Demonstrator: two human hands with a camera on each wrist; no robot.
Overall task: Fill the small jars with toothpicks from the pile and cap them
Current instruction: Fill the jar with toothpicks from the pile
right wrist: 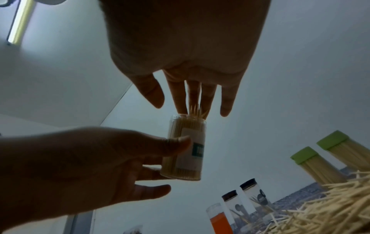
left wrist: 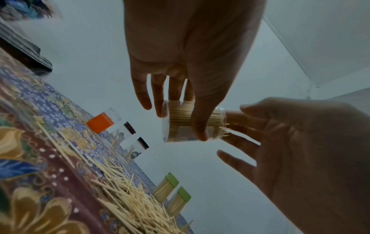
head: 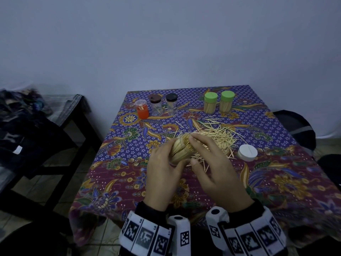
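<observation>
Held jar: we see a clear jar (right wrist: 185, 148), packed with toothpicks, lifted off the table and tipped with its open mouth toward the right hand; the tilt presents the mouth so the sticks can be pressed in.
Left hand: the left hand (head: 164, 172) grips the jar, thumb on the label and fingers behind.
Right hand: the right hand (head: 215, 169) holds nothing; its straight fingers (right wrist: 180, 98) touch the protruding tips, which we judge to be tamping them level before capping.
White cap: one white cap (head: 247, 152) lies just beside the pile, near the right hand, probably meant for this jar.
Pile: one loose pile (head: 219, 137) sits mid-table, just behind the hands.
Green-capped jars: two (head: 210, 103), full and closed, stand at the far right.
Dark-capped jars: two (head: 156, 105), nearly empty, at the far left.
Orange jar: one (head: 142, 109), leftmost, holding a few sticks.
Jar count: six in all.
</observation>
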